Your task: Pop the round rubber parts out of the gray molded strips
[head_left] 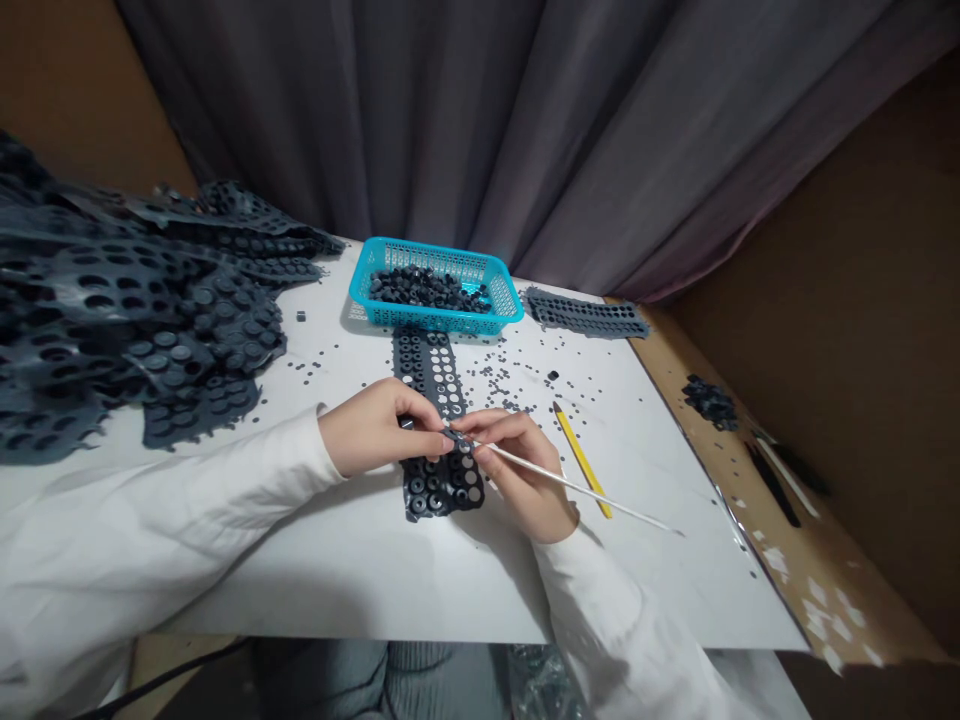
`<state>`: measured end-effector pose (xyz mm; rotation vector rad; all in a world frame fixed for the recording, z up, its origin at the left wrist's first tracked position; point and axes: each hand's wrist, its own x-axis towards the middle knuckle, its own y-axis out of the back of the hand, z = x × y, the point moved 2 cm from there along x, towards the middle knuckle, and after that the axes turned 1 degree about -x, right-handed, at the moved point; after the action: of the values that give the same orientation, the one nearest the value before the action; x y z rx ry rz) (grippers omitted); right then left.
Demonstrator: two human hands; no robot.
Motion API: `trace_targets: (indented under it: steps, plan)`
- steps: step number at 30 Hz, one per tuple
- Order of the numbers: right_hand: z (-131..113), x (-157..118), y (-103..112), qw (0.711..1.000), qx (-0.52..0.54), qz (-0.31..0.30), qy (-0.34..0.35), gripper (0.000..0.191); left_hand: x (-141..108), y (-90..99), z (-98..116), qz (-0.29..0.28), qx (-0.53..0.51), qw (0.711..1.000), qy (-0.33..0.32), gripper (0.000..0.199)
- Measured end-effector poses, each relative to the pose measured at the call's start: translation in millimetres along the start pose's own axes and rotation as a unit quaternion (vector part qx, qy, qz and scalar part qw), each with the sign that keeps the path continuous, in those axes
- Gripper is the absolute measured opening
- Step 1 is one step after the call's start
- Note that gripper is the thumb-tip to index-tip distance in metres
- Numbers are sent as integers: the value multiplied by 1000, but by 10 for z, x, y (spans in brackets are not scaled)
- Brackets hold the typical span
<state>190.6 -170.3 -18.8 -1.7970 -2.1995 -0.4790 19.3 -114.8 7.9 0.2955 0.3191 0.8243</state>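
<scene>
A dark rubber sheet [426, 490] with rows of round pieces and holes lies on the white table, beneath both hands. My left hand [386, 428] pinches a small dark rubber piece [459, 438] above the sheet, thumb and fingers together. Opposite it, my right hand [521, 470] holds a thin white stick [585, 488], whose near tip meets the small piece between the fingertips. The stick's other end points to the lower right. My fingers hide part of the small piece and the middle of the sheet.
Behind the sheet stands a blue basket [510, 296] of small black pieces. Rubber sheets [120, 300] are heaped at left; another strip [589, 313] lies at back right. A yellow cutter [583, 460] is right of my right hand. Tiny dark discs are scattered about.
</scene>
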Motion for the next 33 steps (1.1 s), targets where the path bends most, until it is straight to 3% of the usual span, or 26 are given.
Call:
trace_targets:
  steps: [11, 33]
  plan:
    - [24, 12, -1, 999, 42, -12, -26, 5, -8, -5, 10, 18, 1, 1000, -9, 19]
    - [38, 2, -21, 999, 45, -14, -7, 4, 3, -10, 4, 8, -2, 1000, -6, 18]
